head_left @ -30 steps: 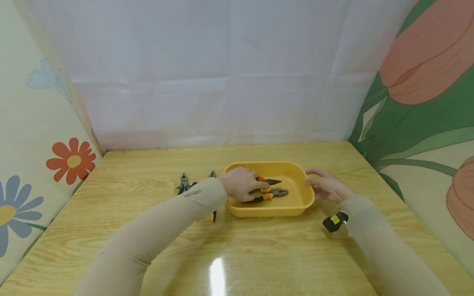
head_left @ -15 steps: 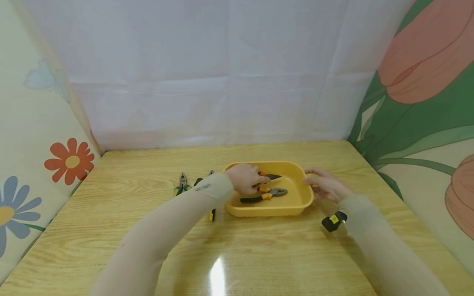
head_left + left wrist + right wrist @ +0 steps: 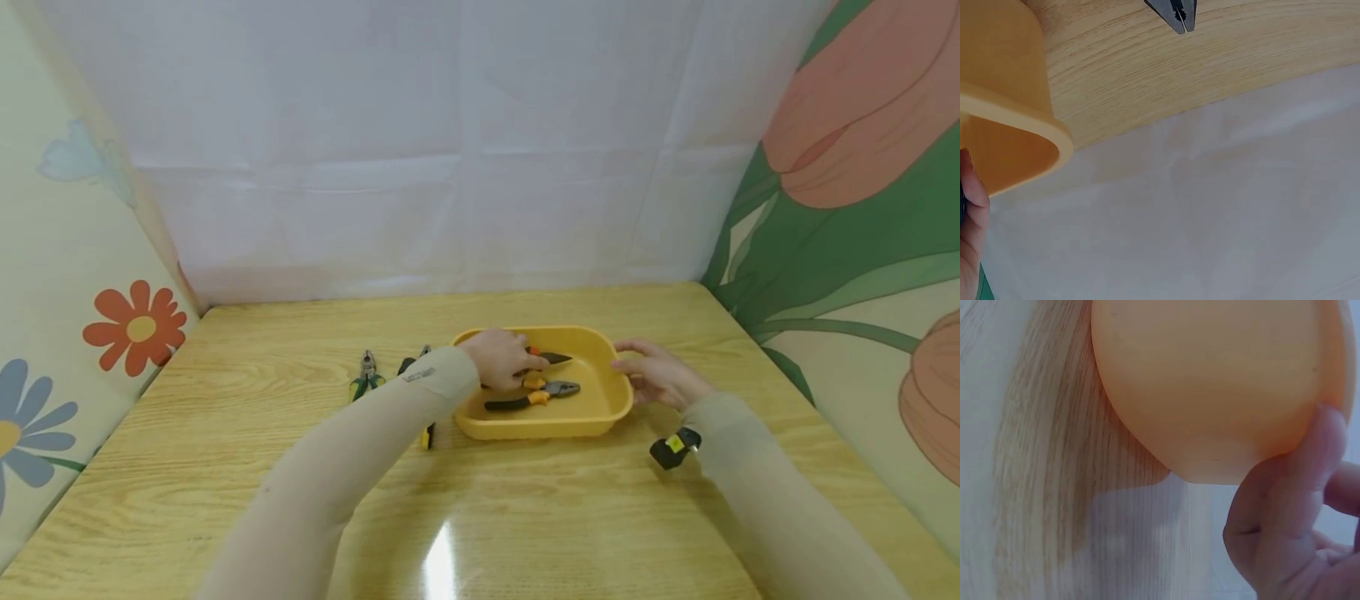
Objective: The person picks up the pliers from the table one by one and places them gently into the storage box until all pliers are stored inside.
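Observation:
In the head view, my left hand [image 3: 501, 358] reaches into a yellow plastic basin [image 3: 536, 431] and holds the long-nose pliers [image 3: 555, 358] by their handles, which it mostly covers. A dark edge shows beside its thumb [image 3: 972, 194] in the left wrist view. In front of that hand, combination pliers [image 3: 536, 397] with black and orange handles lie on the basin's floor. My right hand [image 3: 663, 375] is at the basin's right end. In the right wrist view its fingertip [image 3: 1329, 428] presses the outer wall close to the rim, with other fingers bent beneath.
Left of the basin, green-handled pliers [image 3: 367, 377] lie on the wooden table [image 3: 570, 517]. Another tool with a yellow-tipped handle [image 3: 427, 437] is partly hidden by my left sleeve. A black device [image 3: 675, 447] hangs at my right wrist. White cloth [image 3: 420, 208] rises behind the table.
My left hand has shifted away from the combination pliers, whose handles now show, and back onto the long-nose pliers. The right hand keeps its place on the basin.

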The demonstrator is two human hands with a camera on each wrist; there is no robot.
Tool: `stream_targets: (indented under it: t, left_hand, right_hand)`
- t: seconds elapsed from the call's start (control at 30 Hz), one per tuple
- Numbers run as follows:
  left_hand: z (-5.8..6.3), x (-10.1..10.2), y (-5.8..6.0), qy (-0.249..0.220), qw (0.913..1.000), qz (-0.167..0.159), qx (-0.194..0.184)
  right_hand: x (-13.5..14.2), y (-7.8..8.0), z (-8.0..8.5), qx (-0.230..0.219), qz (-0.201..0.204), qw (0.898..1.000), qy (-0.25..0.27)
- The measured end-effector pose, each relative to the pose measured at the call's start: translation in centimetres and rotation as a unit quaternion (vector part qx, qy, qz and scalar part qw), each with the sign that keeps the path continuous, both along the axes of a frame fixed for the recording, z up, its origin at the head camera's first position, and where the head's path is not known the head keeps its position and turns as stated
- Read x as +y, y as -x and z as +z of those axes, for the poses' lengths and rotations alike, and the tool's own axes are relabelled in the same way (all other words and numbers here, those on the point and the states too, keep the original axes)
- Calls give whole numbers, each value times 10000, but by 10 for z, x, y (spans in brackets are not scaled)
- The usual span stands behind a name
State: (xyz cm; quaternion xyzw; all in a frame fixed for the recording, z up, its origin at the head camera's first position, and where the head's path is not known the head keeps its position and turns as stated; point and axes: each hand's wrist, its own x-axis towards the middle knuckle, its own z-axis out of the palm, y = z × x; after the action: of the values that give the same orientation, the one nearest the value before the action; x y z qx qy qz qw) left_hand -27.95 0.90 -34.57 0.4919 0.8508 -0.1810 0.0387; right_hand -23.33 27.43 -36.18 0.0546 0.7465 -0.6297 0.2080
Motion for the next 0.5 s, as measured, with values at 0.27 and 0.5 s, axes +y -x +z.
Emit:
stream_targets:
  t: [0.27, 0.5]
  left_hand:
    - [0, 4, 1, 64, 9999, -111, -3]
    - [-6, 8, 4, 146, 9999, -60, 69]
  right_hand:
    - [0, 0, 1, -17, -51, 10000, -36]
    - [-1, -1, 2, -14, -73, 9999, -71]
